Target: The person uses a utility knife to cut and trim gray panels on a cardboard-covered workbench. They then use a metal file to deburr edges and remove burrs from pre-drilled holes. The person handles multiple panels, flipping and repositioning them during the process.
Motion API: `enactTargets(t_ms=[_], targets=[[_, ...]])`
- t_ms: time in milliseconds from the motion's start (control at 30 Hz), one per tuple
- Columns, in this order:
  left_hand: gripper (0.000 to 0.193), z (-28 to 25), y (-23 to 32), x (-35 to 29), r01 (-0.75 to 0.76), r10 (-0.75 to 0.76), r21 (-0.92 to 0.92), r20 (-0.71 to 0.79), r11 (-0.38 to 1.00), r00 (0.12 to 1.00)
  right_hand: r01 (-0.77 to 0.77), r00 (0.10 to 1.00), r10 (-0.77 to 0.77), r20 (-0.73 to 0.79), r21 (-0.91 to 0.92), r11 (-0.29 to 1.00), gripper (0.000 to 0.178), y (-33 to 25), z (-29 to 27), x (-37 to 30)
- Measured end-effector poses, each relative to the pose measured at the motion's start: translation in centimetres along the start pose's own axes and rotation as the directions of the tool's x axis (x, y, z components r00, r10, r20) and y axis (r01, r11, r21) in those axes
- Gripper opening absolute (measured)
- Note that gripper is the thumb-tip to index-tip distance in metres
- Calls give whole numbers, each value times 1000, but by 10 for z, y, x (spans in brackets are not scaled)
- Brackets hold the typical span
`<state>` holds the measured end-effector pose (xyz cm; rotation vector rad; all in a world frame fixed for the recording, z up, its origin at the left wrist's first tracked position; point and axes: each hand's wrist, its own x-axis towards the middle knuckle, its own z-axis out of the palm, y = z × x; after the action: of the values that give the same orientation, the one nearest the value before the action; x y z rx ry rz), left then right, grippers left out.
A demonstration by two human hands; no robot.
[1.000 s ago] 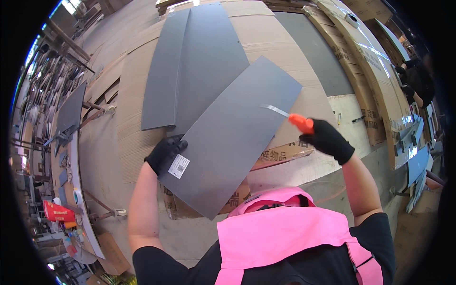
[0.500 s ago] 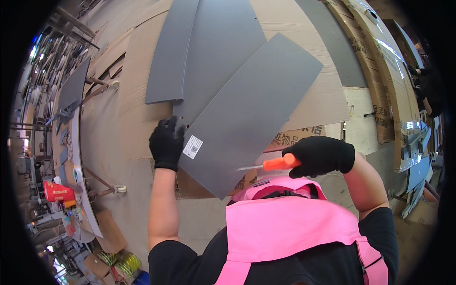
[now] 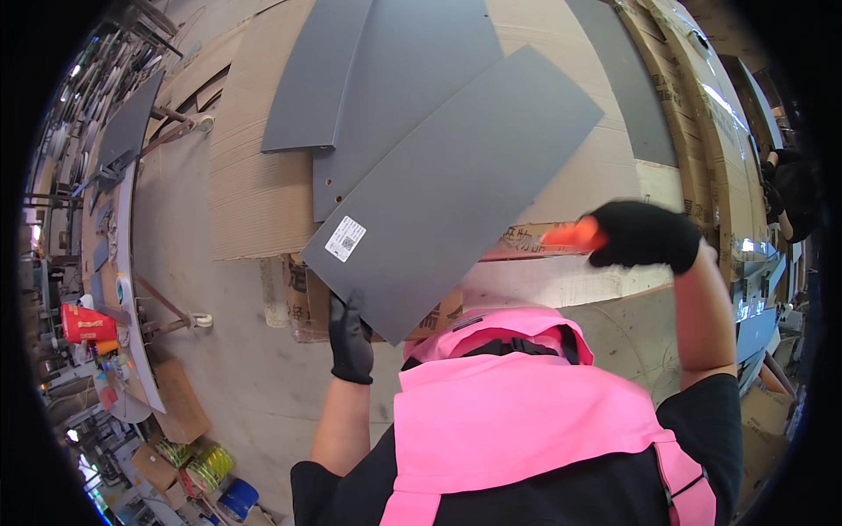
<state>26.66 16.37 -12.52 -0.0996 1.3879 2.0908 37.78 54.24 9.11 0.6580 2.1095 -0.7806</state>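
Note:
My left hand [image 3: 353, 340], in a black glove, grips the near left edge of a loose grey panel [image 3: 474, 175]; some of its fingers are hidden under the edge. A white label [image 3: 346, 238] is stuck on this panel, which lies slantwise over a larger grey panel [image 3: 421, 61]. Two small holes show in the lower panel, left of the label's top. My right hand [image 3: 647, 237], also gloved in black, is closed round the orange handle of a screwdriver [image 3: 574, 235]. Motion blurs the tool, and its shaft cannot be made out.
Another grey panel [image 3: 307, 88] with a folded edge lies at the far left of the stack. Cardboard [image 3: 237, 193] spreads underneath. Long cartons [image 3: 693, 114] line the right side. At the left stands a bench with a red container [image 3: 88, 324]. Another person [image 3: 794, 193] is at the far right.
My left hand has moved from beside the holes down to the loose panel's near edge. The right hand has swung right and away from my body with the screwdriver, off the panel.

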Motion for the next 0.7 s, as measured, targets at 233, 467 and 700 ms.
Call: enactTargets(t_ms=[233,467,700], targets=[[40,-3,-17,4,94,-92,57,-35,994,995,-22,572,-166,-803,-218,976,24,121,-51,11],[55,1,-6,5,-56,64,237,-26,970,998,-22,618,-82,-782,-121,992,25,166,-59,63],[76,33,-17,6,-149,514,985,171,-83,840,-466,337,181,-924,3,885,52,337,-55,92]])
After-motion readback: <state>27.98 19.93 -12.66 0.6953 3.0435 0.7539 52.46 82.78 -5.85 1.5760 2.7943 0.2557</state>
